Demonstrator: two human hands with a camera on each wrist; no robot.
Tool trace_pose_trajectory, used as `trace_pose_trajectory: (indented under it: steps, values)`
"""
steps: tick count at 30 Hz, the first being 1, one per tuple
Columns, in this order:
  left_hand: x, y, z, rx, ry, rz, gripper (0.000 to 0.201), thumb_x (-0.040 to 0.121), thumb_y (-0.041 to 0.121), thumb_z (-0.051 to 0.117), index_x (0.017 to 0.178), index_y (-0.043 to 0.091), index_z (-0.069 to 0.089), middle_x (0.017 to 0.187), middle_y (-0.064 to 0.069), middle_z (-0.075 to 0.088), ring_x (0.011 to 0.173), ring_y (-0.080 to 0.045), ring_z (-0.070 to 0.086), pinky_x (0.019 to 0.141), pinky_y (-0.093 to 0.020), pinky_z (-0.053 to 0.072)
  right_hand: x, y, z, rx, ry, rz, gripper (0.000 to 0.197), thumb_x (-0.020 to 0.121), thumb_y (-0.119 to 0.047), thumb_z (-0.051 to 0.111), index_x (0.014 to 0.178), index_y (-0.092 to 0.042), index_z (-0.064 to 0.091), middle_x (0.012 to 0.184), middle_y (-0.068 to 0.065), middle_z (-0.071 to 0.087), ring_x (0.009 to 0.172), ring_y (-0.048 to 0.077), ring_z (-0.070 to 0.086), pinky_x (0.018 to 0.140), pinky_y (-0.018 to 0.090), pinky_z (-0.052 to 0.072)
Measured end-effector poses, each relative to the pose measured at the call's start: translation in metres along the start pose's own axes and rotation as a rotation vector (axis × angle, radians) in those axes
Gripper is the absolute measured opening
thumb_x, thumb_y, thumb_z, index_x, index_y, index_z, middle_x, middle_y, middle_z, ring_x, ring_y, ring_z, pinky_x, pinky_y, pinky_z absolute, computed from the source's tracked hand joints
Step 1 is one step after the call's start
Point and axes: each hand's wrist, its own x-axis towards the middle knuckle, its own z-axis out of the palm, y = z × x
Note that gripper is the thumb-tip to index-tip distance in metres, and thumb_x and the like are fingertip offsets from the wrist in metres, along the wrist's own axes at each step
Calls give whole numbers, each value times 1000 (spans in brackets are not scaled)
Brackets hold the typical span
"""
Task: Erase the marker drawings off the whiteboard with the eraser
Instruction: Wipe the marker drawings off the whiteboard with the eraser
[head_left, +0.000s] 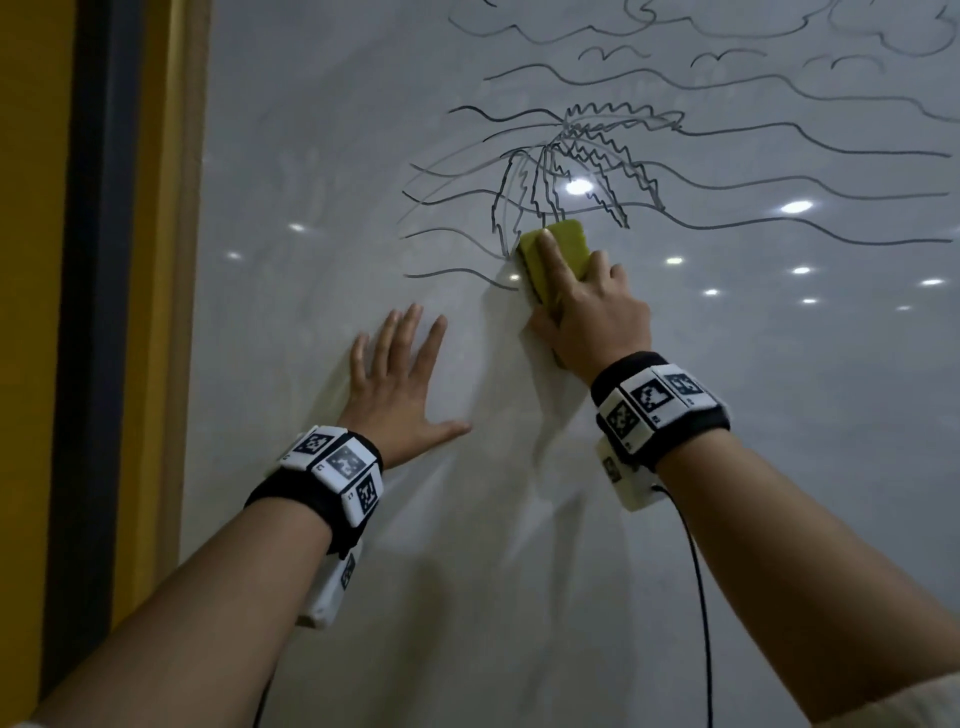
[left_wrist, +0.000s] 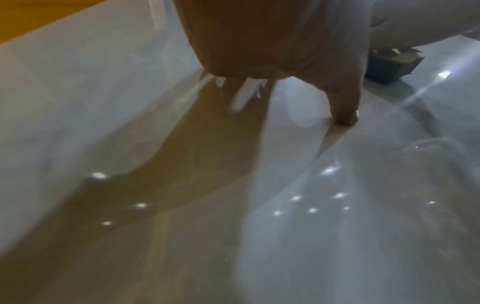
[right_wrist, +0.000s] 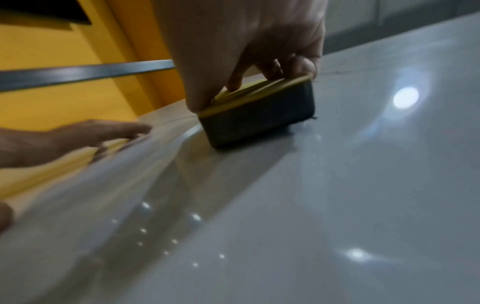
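A glossy whiteboard (head_left: 322, 130) fills the head view. Black marker drawings (head_left: 587, 156) of wavy lines, zigzag shapes and small birds cover its upper right. My right hand (head_left: 582, 306) grips a yellow-topped eraser (head_left: 558, 244) with a dark pad (right_wrist: 259, 117) pressed flat on the board, just below the zigzag drawing. The index finger lies along the eraser's top. My left hand (head_left: 400, 374) rests flat on the board to the lower left, fingers spread and straight. In the left wrist view its fingertips (left_wrist: 346, 117) touch the board.
A dark frame strip (head_left: 88, 312) and a yellow wall (head_left: 26, 260) border the board on the left. Ceiling lights reflect as bright spots (head_left: 579, 187) on the board. A black cable (head_left: 698, 597) hangs from my right wristband. The lower board carries no marks.
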Motion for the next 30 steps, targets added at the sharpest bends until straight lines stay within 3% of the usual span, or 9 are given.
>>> trace_pose_trajectory:
  steps: [3, 5, 8, 13, 19, 23, 27, 28, 30]
  values:
    - [-5, -8, 0, -31, -10, -127, 119, 69, 79, 47, 130, 29, -42, 141, -3, -47, 132, -23, -41, 106, -55, -23, -1, -17, 3, 78, 2, 71, 76, 91, -46, 49, 150, -33, 3, 135, 17, 34, 116, 34, 40, 76, 41, 46]
    - [-8, -11, 2, -74, -25, -170, 121, 67, 81, 47, 129, 27, -42, 134, -3, -52, 128, -23, -44, 106, -58, -22, -3, -26, 8, 54, -8, -24, 75, 92, -44, 48, 151, -32, 3, 132, 17, 35, 114, 33, 40, 69, 39, 43]
    - [-7, -12, 3, -102, -44, -167, 122, 67, 80, 48, 129, 26, -43, 131, -2, -54, 127, -23, -45, 106, -59, -22, 2, -20, 3, -59, -12, -152, 73, 93, -45, 45, 150, -33, 3, 130, 17, 37, 111, 32, 42, 63, 35, 37]
    - [-7, -17, 3, -92, -86, -134, 121, 69, 80, 47, 127, 27, -44, 127, 0, -58, 122, -23, -50, 104, -58, -24, 12, -25, -2, 1, -3, -37, 75, 92, -47, 46, 150, -32, 1, 135, 17, 34, 115, 33, 41, 70, 37, 42]
    - [-8, -18, 0, -94, -106, -122, 119, 70, 80, 47, 126, 27, -44, 128, 1, -57, 123, -21, -48, 102, -56, -26, 15, -20, -5, -177, -3, -257, 71, 93, -46, 44, 151, -31, 4, 127, 17, 40, 109, 32, 44, 64, 34, 33]
    - [-9, -18, -2, -90, -116, -122, 118, 70, 80, 45, 126, 27, -44, 130, -1, -54, 124, -22, -47, 103, -56, -25, 23, -23, -13, -187, 26, -222, 69, 94, -44, 43, 151, -31, 6, 128, 18, 40, 110, 34, 44, 67, 37, 39]
    - [-8, -19, -3, -87, -119, -107, 117, 70, 81, 44, 126, 27, -44, 129, -2, -55, 124, -23, -47, 103, -57, -25, 15, -40, -2, -176, 24, -346, 69, 85, -39, 60, 146, -25, 31, 109, 22, 54, 89, 35, 55, 57, 35, 42]
    - [-8, -20, -2, -90, -119, -104, 117, 70, 80, 44, 126, 27, -43, 129, -1, -55, 124, -23, -47, 103, -57, -24, 17, -40, -1, -199, 67, -395, 68, 84, -40, 61, 145, -25, 34, 107, 22, 55, 86, 35, 56, 58, 37, 45]
    - [-8, -20, -1, -85, -115, -104, 117, 70, 81, 43, 126, 28, -44, 128, -1, -56, 124, -23, -47, 103, -58, -24, 25, -38, -7, -245, 34, -425, 67, 91, -42, 50, 149, -29, 20, 119, 21, 49, 99, 36, 51, 73, 42, 45]
